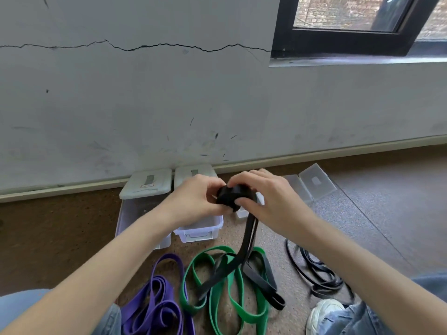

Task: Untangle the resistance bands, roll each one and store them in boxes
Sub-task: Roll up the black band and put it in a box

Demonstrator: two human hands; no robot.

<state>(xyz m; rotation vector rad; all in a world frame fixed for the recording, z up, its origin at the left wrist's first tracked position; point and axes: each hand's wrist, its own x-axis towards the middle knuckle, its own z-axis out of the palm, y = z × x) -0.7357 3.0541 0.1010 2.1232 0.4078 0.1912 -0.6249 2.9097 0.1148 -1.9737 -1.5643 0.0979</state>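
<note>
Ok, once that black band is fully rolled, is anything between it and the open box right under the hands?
Nothing visible blocks it. Both the left hand and right hand hold the black band's roll just above the open box, whose lid leans back open. The band's unrolled tail still hangs over the green band.

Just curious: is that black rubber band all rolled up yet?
Partly. Both hands hold a tight roll of the black rubber band, but its tail hangs to the floor.

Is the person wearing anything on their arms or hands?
No. Both forearms are bare, with no sleeves in view. The left hand and right hand have no gloves, and no rings, watch or bracelets show. Blue jeans cover the knees below.
</note>
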